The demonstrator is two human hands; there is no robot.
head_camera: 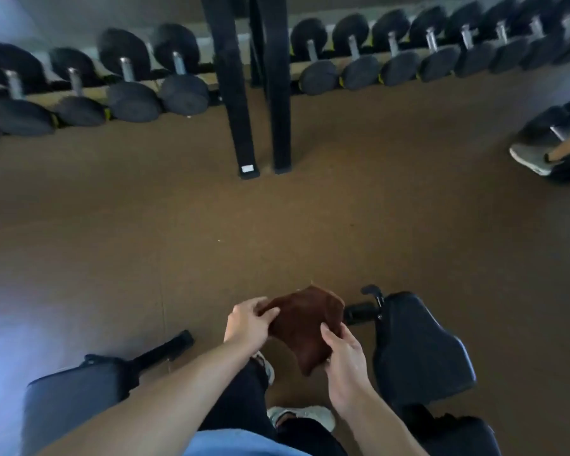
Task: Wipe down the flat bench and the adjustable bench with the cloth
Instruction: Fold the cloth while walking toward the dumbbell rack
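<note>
A dark brown cloth (305,324) hangs in front of me, held by both hands above the floor. My left hand (249,325) pinches its left edge and my right hand (344,355) grips its lower right corner. The black padded flat bench (69,398) lies at the lower left beside my left forearm. The adjustable bench (418,347), with a black seat pad and an adjustment lever, stands at the lower right, just right of my right hand. The cloth touches neither bench.
A long rack of black dumbbells (178,74) runs along the back. Two black upright posts (244,93) stand on the brown floor ahead. Another person's shoe (530,159) and a loose dumbbell are at the right edge. My own shoes (301,417) are below.
</note>
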